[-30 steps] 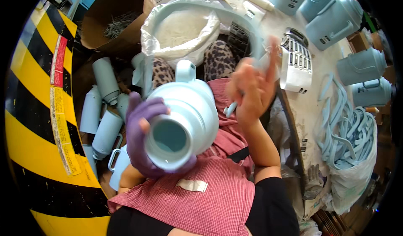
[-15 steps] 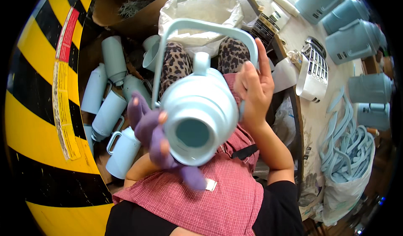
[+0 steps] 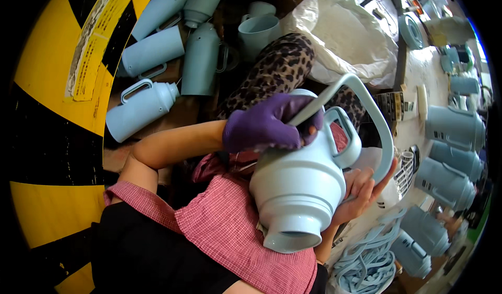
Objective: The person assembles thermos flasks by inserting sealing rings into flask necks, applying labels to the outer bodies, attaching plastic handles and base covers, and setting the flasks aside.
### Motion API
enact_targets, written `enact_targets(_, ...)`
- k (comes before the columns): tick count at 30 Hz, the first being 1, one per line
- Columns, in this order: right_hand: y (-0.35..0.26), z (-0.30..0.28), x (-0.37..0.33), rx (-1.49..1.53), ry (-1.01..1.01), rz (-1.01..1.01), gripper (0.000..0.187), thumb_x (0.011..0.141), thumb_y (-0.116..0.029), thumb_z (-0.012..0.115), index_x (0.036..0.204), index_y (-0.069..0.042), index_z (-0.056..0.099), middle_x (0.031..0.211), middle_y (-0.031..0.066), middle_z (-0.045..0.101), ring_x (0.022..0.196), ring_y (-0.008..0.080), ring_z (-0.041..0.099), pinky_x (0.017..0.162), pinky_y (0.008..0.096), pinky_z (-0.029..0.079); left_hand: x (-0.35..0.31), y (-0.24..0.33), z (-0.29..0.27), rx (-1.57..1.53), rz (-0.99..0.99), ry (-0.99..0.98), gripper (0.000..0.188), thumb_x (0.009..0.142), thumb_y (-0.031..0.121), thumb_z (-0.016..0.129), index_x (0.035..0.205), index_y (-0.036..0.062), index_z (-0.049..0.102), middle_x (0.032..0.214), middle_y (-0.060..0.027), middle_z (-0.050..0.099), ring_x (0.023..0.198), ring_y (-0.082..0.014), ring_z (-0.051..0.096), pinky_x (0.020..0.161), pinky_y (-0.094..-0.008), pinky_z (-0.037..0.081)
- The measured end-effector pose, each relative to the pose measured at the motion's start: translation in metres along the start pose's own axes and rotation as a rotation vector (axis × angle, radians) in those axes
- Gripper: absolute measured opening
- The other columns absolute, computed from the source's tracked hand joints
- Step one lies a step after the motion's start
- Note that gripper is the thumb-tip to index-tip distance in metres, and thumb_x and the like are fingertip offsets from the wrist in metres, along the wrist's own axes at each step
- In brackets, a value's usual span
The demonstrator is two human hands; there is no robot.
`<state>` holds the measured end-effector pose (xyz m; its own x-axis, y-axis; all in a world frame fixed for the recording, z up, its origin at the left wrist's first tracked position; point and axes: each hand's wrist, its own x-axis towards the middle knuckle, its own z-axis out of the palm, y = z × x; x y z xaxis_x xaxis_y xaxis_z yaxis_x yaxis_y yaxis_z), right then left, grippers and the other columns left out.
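Note:
A pale blue thermos jug casing (image 3: 298, 184) lies tilted over my lap, its round mouth facing down toward me. A side handle loop stands out from its body, and a long curved carrying handle (image 3: 374, 105) arches over it. My left hand (image 3: 274, 124), in a purple glove with bare fingertips, is closed around the carrying handle's end against the casing. My bare right hand (image 3: 361, 189) supports the casing's right side with curled fingers, one finger stretched along the carrying handle. Part of that hand is hidden behind the jug.
Several blue jug casings (image 3: 141, 108) lie to the left beside a yellow-and-black striped panel (image 3: 57, 153). A white sack (image 3: 345, 37) stands ahead of my knees. On the right, a worktable (image 3: 413, 79) bears more jugs (image 3: 444, 181), near a bundle of loose blue handles (image 3: 366, 257).
The view has turned, and the jug is now lower and further right in it. My left hand has gone from loose fingers beside the mouth to a grip at the carrying handle's end.

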<state>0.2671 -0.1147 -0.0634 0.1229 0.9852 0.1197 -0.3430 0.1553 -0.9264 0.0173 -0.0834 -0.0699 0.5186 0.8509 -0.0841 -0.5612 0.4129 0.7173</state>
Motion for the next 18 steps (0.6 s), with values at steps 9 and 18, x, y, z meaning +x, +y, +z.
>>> enact_targets(9, 0.008, 0.004, 0.0, -0.16, 0.002, 0.039, 0.068, 0.107, -0.021, 0.051, 0.166, -0.003, 0.023, 0.074, -0.0015, 0.041, 0.068, 0.0073, 0.037, 0.07, 0.0242, 0.033, -0.002, -0.018, 0.003, -0.041, 0.071, 0.151, 0.038, 0.082, 0.005, 0.058, 0.119, 0.0047, 0.057, 0.103, -0.0048, 0.065, 0.087, -0.0076, 0.056, 0.078, -0.0212, 0.045)
enact_targets(18, 0.004, -0.005, -0.002, -0.122, 0.066, -0.157, 0.074, 0.106, -0.042, 0.052, 0.162, -0.003, 0.025, 0.072, -0.0006, 0.047, 0.065, 0.0112, 0.044, 0.068, 0.03, 0.041, 0.006, -0.024, 0.002, 0.537, 0.539, -0.026, 0.05, 0.099, 0.036, 0.06, 0.133, 0.0, 0.052, 0.123, -0.0132, 0.06, 0.115, -0.0239, 0.057, 0.105, -0.0396, 0.042)
